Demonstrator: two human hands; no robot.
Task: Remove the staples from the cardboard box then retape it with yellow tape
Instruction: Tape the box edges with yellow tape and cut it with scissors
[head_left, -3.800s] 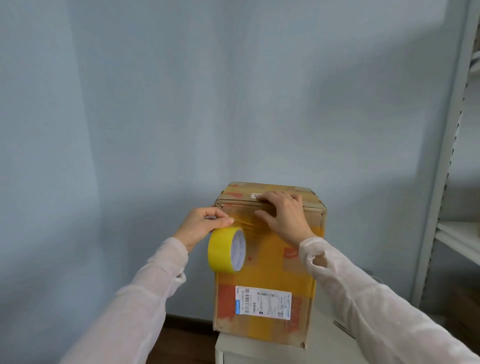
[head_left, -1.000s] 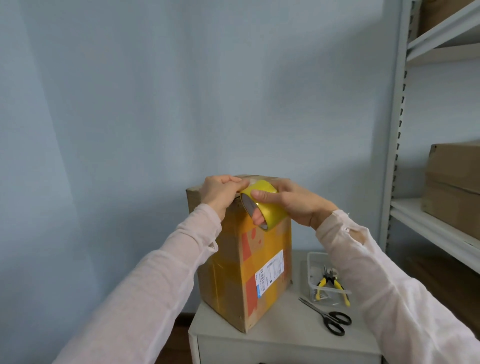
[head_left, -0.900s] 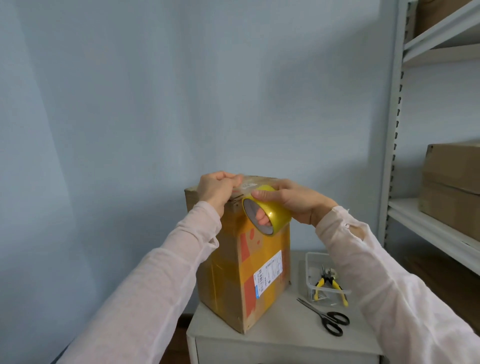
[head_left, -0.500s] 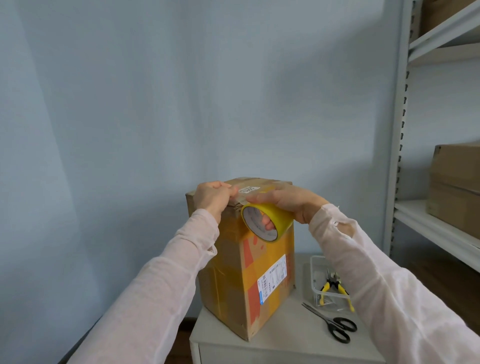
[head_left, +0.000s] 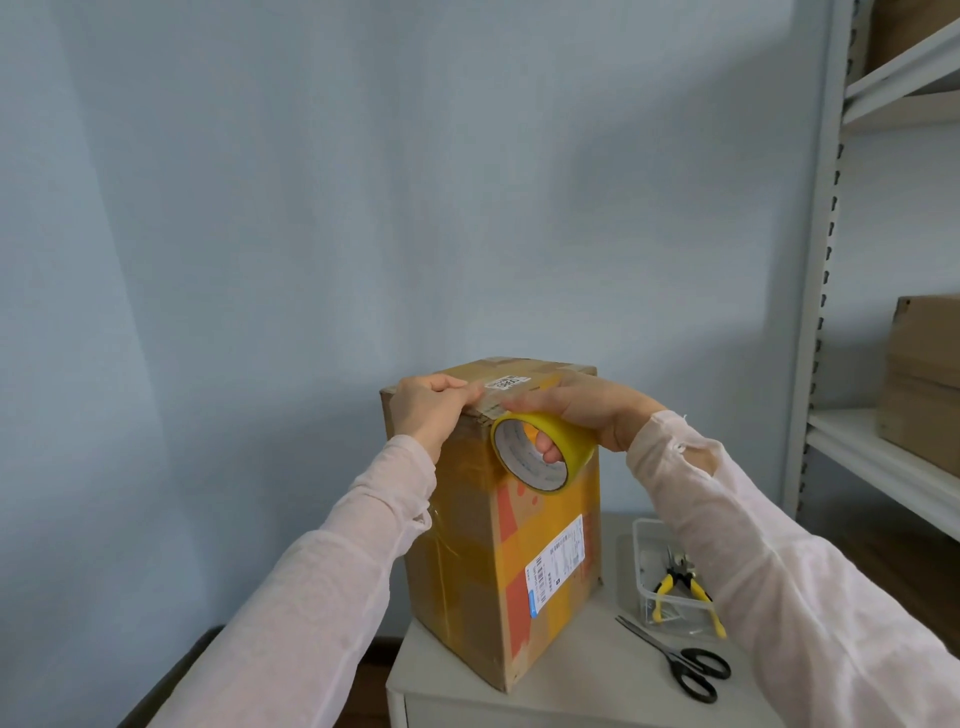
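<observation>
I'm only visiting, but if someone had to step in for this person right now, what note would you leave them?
Left hand: grips the top edge of the box, seemingly pinning the tape end there.
Right hand: holds the tape roll, fingers through its core, beside that edge.
Pliers lie in the clear tray; scissors lie next to it on the cabinet.
Done: strip started; no staples visible.
Left: run tape across the top, press, cut.

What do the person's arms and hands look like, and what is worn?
The left sleeve and right sleeve are long, thin and pale pink, ending at the wrists. The right one has a small hole near its cuff. The left hand and right hand are bare, without gloves.
</observation>
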